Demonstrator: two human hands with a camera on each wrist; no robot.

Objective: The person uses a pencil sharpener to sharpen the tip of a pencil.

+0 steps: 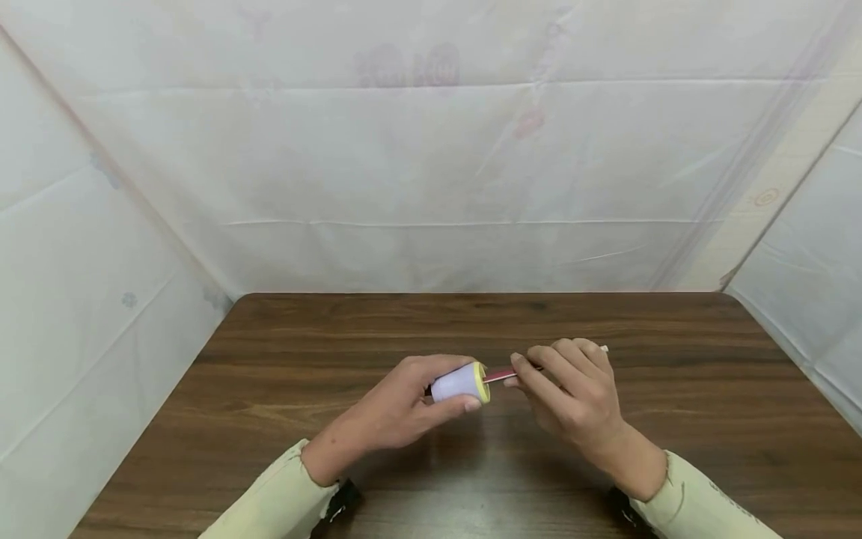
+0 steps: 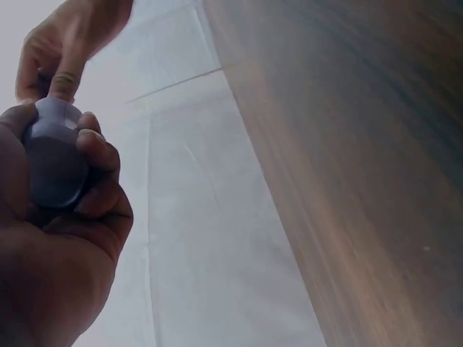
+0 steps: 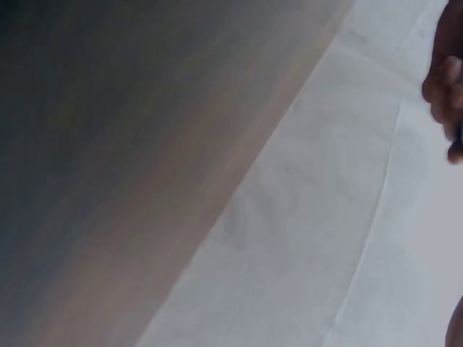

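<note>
One brown wooden table (image 1: 283,419) fills the lower half of the head view, enclosed at 9, 12 and 3 o'clock by white sheeting (image 1: 431,165). Two hands meet above the table's centre. The left hand (image 1: 404,404), at 9 o'clock of the meeting point, has its fingers and thumb curled round one small lavender cylinder with a yellow end rim (image 1: 461,382). The cylinder's long axis lies nearly level, and its yellow end faces 3 o'clock, toward the other hand. The right hand (image 1: 572,389), at 3 o'clock, pinches one thin pink stick (image 1: 500,375) between curled fingers. The stick's long axis runs from 9 to 3 o'clock, roughly in line with the cylinder; its near end meets the yellow rim, and a pale tip shows past the knuckles at 3 o'clock. Both objects are held above the tabletop, not resting on it. The left wrist view shows the cylinder's rounded base (image 2: 51,163) enclosed by the fingers. Two pale yellow sleeves (image 1: 276,498) enter from 6 o'clock.
</note>
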